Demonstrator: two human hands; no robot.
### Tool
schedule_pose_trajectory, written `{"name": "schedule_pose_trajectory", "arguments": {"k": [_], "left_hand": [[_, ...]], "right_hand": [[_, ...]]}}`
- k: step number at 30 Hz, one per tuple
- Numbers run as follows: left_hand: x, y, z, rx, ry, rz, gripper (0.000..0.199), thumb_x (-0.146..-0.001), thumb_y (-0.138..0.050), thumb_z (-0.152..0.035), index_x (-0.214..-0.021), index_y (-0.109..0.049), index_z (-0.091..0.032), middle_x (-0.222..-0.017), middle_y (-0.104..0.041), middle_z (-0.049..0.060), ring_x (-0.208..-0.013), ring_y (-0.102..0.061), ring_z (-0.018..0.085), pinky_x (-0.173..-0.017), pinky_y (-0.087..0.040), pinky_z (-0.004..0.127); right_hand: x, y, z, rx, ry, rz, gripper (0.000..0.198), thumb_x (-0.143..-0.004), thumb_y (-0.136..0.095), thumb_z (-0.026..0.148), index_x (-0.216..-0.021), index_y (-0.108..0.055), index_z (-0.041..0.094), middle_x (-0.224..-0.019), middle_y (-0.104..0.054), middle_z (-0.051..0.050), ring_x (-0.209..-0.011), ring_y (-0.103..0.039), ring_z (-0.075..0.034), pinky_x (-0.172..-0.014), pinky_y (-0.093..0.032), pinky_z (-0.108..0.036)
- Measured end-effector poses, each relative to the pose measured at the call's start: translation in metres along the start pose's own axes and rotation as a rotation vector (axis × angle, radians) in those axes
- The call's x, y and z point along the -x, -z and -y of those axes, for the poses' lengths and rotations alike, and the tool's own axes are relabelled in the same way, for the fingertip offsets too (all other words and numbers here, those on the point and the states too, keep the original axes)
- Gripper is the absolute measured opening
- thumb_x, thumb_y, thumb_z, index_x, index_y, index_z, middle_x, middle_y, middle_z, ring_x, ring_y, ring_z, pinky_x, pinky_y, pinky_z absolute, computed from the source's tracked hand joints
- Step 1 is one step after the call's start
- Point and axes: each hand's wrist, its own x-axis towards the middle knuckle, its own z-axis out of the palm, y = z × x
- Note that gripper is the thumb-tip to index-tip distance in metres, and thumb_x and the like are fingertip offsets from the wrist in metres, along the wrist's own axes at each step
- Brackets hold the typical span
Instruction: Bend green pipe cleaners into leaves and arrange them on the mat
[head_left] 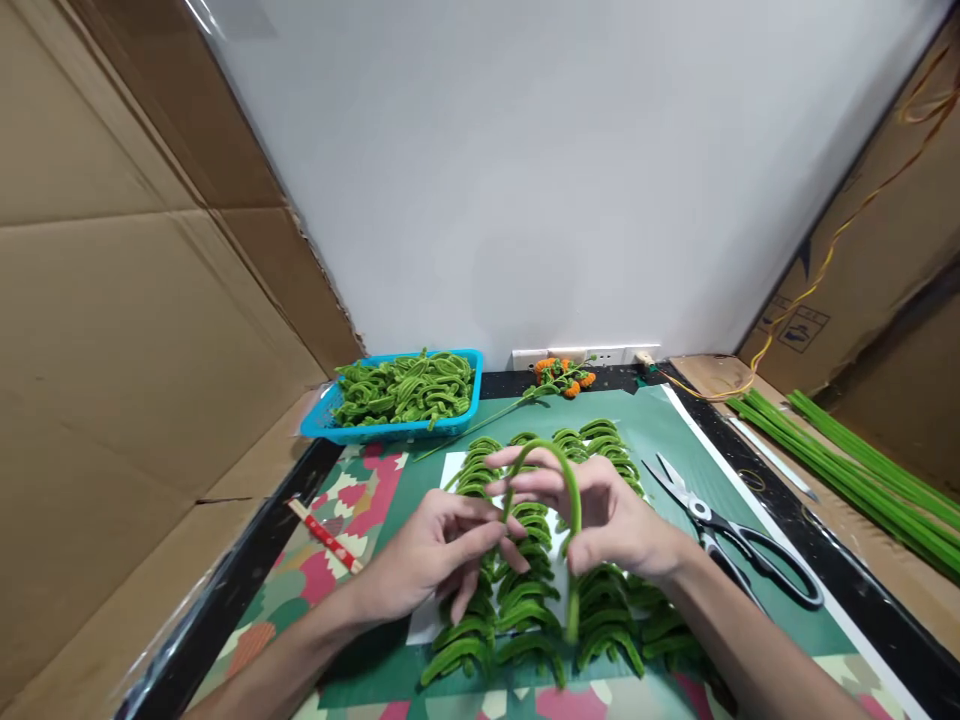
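Note:
A green pipe cleaner point(551, 450), bent into an arch, is held up between my two hands. Its left end is pinched by the thumb and fingers of my left hand point(450, 545). On the other side, my right hand point(619, 520) grips it between thumb and fingers, and the tail hangs below, slightly blurred. Under both hands, rows of short curved green pipe-cleaner pieces point(529, 590) lie on white paper point(427, 625) and the green mat point(360, 660). Parts of these rows are hidden by my hands and forearms.
Behind on the left stands a blue basket point(390, 434) heaped with green pipe-cleaner pieces point(405, 390). Scissors point(701, 512) lie partly open at right, beside long green stems point(847, 470). An orange flower stem point(555, 375) rests near the wall sockets; a red-wrapped stick point(326, 537) lies left.

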Motion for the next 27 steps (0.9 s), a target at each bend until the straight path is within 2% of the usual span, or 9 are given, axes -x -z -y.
{"name": "schedule_pose_trajectory", "arguments": {"k": [2, 3, 6, 9, 13, 18, 24, 27], "left_hand": [[-0.004, -0.006, -0.006, 0.015, 0.036, 0.061, 0.047, -0.100, -0.069, -0.054, -0.099, -0.080, -0.008, -0.074, -0.077, 0.011, -0.039, -0.063, 0.011, -0.036, -0.035, 0.015], [-0.005, -0.009, -0.008, 0.019, 0.039, 0.080, 0.046, -0.100, -0.069, -0.054, -0.099, -0.079, -0.009, -0.071, -0.077, 0.010, -0.039, -0.064, 0.011, -0.036, -0.034, 0.015], [-0.010, -0.015, -0.012, 0.039, 0.007, 0.127, 0.045, -0.099, -0.070, -0.054, -0.101, -0.077, -0.009, -0.084, -0.081, 0.015, -0.040, -0.065, 0.011, -0.035, -0.034, 0.015], [-0.014, -0.017, -0.011, 0.080, 0.001, 0.185, 0.046, -0.101, -0.068, -0.054, -0.101, -0.076, -0.009, -0.093, -0.083, 0.020, -0.038, -0.061, 0.008, -0.035, -0.032, 0.015], [-0.017, -0.015, -0.004, 0.145, 0.035, 0.208, 0.047, -0.100, -0.071, -0.053, -0.110, -0.077, -0.009, -0.089, -0.083, 0.019, -0.036, -0.058, 0.007, -0.034, -0.030, 0.015], [-0.015, -0.010, 0.001, 0.185, 0.093, 0.203, 0.046, -0.097, -0.076, -0.051, -0.113, -0.078, -0.009, -0.087, -0.083, 0.018, -0.037, -0.056, 0.005, -0.033, -0.028, 0.012], [-0.013, -0.004, 0.006, 0.179, 0.208, 0.158, 0.040, -0.093, -0.081, -0.047, -0.091, -0.077, -0.007, -0.082, -0.083, 0.018, -0.030, -0.055, 0.007, -0.027, -0.031, 0.012], [-0.013, 0.000, 0.009, 0.204, 0.204, 0.106, 0.042, -0.092, -0.081, -0.048, -0.087, -0.075, -0.007, -0.079, -0.082, 0.018, -0.028, -0.054, 0.008, -0.024, -0.029, 0.012]], "right_hand": [[0.000, -0.001, -0.007, 0.031, 0.040, -0.143, 0.056, -0.079, -0.096, 0.040, -0.132, -0.078, 0.038, -0.124, -0.072, -0.006, -0.119, -0.068, -0.025, -0.107, -0.055, -0.045], [0.001, -0.001, -0.009, 0.039, 0.056, -0.201, 0.055, -0.080, -0.095, 0.037, -0.132, -0.078, 0.037, -0.116, -0.071, -0.004, -0.104, -0.071, -0.020, -0.096, -0.059, -0.040], [0.003, 0.001, -0.012, 0.068, 0.079, -0.290, 0.048, -0.081, -0.094, 0.028, -0.127, -0.080, 0.035, -0.106, -0.068, -0.001, -0.083, -0.069, -0.013, -0.078, -0.061, -0.029], [0.005, 0.003, -0.009, 0.097, 0.068, -0.307, 0.041, -0.082, -0.092, 0.022, -0.121, -0.083, 0.032, -0.103, -0.069, -0.001, -0.082, -0.071, -0.012, -0.074, -0.060, -0.027], [0.007, 0.006, -0.006, 0.103, 0.019, -0.303, 0.038, -0.082, -0.092, 0.022, -0.118, -0.083, 0.029, -0.106, -0.072, -0.003, -0.082, -0.073, -0.014, -0.072, -0.061, -0.029], [0.005, 0.009, -0.007, 0.140, 0.023, -0.347, 0.039, -0.080, -0.093, 0.022, -0.118, -0.082, 0.026, -0.095, -0.075, -0.002, -0.080, -0.073, -0.015, -0.074, -0.062, -0.031], [0.007, 0.009, -0.006, 0.184, 0.058, -0.382, 0.045, -0.075, -0.097, 0.023, -0.116, -0.082, 0.026, -0.102, -0.074, -0.003, -0.083, -0.076, -0.017, -0.075, -0.065, -0.032], [0.008, 0.008, -0.006, 0.223, 0.076, -0.433, 0.047, -0.075, -0.097, 0.024, -0.119, -0.081, 0.027, -0.099, -0.073, -0.002, -0.083, -0.076, -0.017, -0.076, -0.066, -0.033]]}}
